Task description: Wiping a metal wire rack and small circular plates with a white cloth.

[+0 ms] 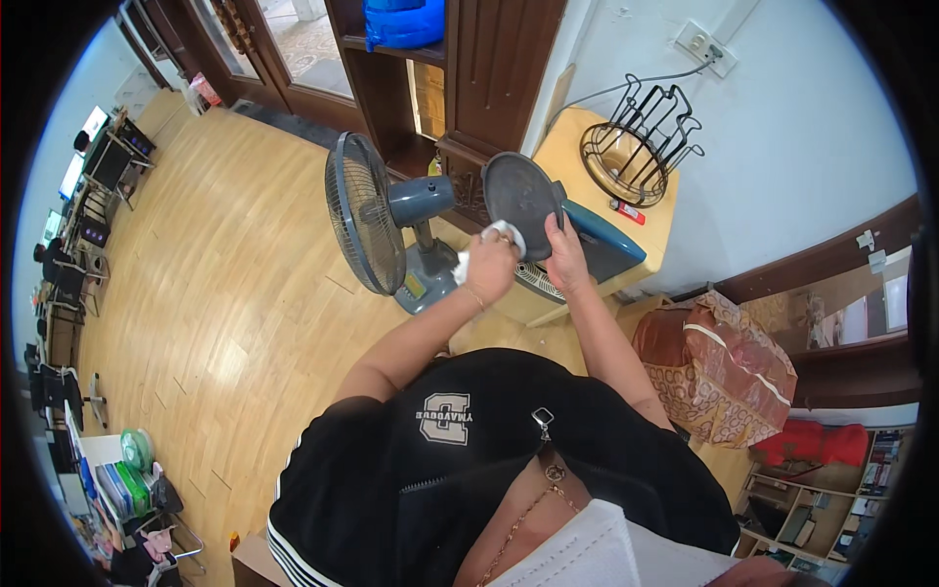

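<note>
My right hand grips the rim of a round, dark grey plate-like disc with small side tabs, thumb on top. The disc is tilted up in front of me. My left hand is closed on a crumpled white cloth or tissue, which touches the lower left part of the disc. Just below and behind the disc is a teal appliance with a dark, slotted grille. A grey-blue standing fan stands to the left of my hands.
A tan cabinet against the wall holds a black wire cup rack and a red lighter. A cord runs to a wall socket. At right lies a large wrapped bundle. Desks and chairs line the far left.
</note>
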A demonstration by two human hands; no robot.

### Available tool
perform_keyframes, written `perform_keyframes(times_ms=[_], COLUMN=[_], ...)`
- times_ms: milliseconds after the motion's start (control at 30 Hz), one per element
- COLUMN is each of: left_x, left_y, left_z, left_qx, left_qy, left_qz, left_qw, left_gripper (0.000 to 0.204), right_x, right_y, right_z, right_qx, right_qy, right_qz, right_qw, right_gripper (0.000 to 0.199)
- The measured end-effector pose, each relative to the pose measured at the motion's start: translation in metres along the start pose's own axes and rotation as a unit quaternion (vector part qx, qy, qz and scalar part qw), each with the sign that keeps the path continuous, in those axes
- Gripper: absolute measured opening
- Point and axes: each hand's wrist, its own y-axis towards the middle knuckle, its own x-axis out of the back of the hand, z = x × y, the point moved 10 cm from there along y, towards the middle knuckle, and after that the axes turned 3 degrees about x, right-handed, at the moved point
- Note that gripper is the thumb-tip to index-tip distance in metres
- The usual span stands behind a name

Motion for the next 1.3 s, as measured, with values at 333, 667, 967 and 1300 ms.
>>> perform_keyframes(times_ms=[333,667,967,1300], left_x=[0.012,0.04,0.064,0.005], left_y=[0.014,-0.003,0.034,-0.023], left_z=[0.042,-0.037,0.038,-0.004], left_qx=[0.039,-0.032,0.017,0.033], left_qy=[0.027,-0.138,-0.13,-0.091], left_qz=[-0.061,-0.055,-0.252,-0.008], left_qw=[0.997,0.988,0.959,0.995], left_gripper=[0.011,0.019,0.028,0.029], right_x=[-0.003,0.017,-0.017,0.001], right_y=[-0.007,-0.004,-0.023,-0.018], right_z=[-0.012,-0.018,-0.027,0.01], right_qx=[0.013,-0.003,-0.038,0.033], right_qy=[-0.048,0.011,0.038,0.046], right_qz=[0.015,-0.031,0.002,-0.026], right_qw=[0.999,0.999,0.999,0.998], right_gripper=[0.041,0.043,0.048,0.05])
